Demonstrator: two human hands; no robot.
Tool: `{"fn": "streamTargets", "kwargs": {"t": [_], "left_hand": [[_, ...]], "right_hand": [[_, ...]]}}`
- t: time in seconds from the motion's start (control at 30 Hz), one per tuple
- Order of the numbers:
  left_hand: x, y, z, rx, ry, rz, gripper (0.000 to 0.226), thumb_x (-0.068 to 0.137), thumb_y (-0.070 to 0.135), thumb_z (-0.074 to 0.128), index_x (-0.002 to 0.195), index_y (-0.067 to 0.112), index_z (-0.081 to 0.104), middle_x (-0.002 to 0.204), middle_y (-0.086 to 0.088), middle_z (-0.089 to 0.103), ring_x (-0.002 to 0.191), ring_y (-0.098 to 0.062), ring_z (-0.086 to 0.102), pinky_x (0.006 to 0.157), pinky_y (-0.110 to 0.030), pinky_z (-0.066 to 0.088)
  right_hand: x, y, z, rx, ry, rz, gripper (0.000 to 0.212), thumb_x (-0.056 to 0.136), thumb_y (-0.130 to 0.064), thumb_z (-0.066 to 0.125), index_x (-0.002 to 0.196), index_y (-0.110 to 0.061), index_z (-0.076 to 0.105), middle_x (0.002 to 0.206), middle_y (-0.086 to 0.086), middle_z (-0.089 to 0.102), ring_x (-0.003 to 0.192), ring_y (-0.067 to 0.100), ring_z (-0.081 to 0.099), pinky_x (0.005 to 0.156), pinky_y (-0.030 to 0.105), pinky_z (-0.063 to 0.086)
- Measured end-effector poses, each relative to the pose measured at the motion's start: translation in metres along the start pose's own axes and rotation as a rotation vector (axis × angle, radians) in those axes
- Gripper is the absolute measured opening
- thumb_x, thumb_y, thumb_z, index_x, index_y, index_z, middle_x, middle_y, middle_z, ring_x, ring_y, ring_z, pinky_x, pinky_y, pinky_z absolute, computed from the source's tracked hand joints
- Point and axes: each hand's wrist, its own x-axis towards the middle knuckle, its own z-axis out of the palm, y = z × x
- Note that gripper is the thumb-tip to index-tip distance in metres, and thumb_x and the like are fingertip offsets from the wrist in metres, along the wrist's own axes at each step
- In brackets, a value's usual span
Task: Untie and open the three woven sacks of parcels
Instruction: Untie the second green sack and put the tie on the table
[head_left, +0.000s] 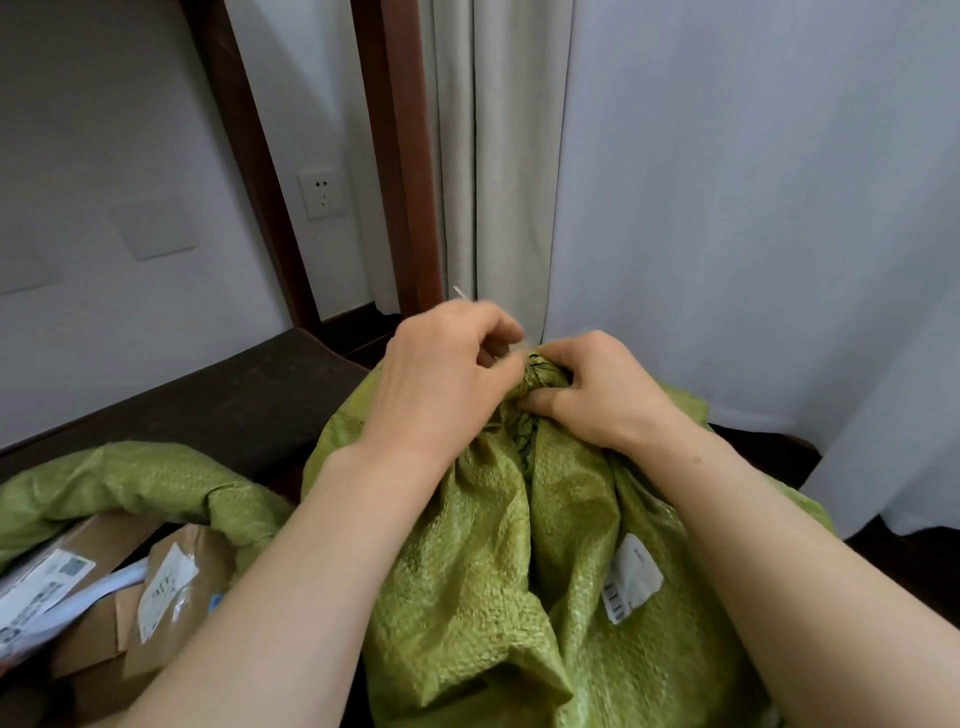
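A green woven sack stands in front of me, its neck bunched and tied at the top. My right hand grips the gathered neck from the right. My left hand pinches a thin pale tie at the knot, and the tie's end sticks up past my knuckles. A white label is stuck on the sack's side. To the left lies a second green sack with its mouth open, and brown parcels with white labels show inside.
A dark bench or low surface runs behind the sacks along a white wall with a socket. A brown wooden frame and pale curtains hang behind. Dark floor shows at the right.
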Motion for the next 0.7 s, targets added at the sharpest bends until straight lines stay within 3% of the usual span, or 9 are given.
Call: {"fn": "streamTargets", "kwargs": {"t": [0.17,0.33,0.5,0.6,0.7], "left_hand": [[-0.001,-0.005,0.001,0.016,-0.025,-0.067,0.024,0.076,0.025,0.075,0.099,0.017,0.075,0.086,0.004,0.072,0.071,-0.005,0.065,0.077,-0.025,0.054],[-0.001,-0.004,0.001,0.037,-0.09,-0.078,0.024,0.075,0.03,0.07,0.095,0.018,0.076,0.087,0.0,0.074,0.081,-0.014,0.068,0.078,-0.032,0.054],[-0.004,-0.003,0.004,0.058,-0.109,-0.077,0.012,0.075,0.016,0.071,0.084,0.014,0.078,0.074,-0.002,0.073,0.07,-0.014,0.065,0.069,-0.028,0.053],[-0.007,-0.004,0.008,0.058,-0.143,-0.113,0.016,0.075,0.014,0.07,0.088,0.013,0.077,0.074,-0.002,0.073,0.067,-0.012,0.061,0.069,-0.024,0.051],[-0.01,-0.008,0.012,0.059,-0.181,-0.126,0.017,0.077,0.016,0.069,0.093,0.014,0.076,0.079,-0.001,0.073,0.071,-0.011,0.062,0.072,-0.024,0.051]], "right_hand": [[0.003,0.005,0.003,-0.01,0.014,-0.021,0.026,0.076,-0.021,0.07,0.101,-0.021,0.073,0.092,0.004,0.073,0.093,0.022,0.066,0.084,0.039,0.052],[0.003,0.008,0.004,-0.07,0.018,-0.026,0.038,0.077,-0.02,0.069,0.115,-0.02,0.068,0.109,0.002,0.071,0.107,0.021,0.062,0.092,0.037,0.049],[0.0,0.008,0.005,-0.134,0.036,-0.098,0.04,0.074,-0.005,0.06,0.108,-0.023,0.07,0.102,0.0,0.073,0.103,0.022,0.063,0.086,0.037,0.051],[-0.003,0.01,0.007,-0.147,0.034,-0.079,0.049,0.075,-0.003,0.06,0.119,-0.023,0.066,0.118,-0.001,0.068,0.117,0.018,0.058,0.097,0.032,0.046],[-0.004,0.008,0.005,-0.2,-0.084,-0.038,0.053,0.077,-0.012,0.068,0.127,-0.023,0.059,0.124,0.0,0.064,0.12,0.019,0.055,0.097,0.028,0.044]]}}
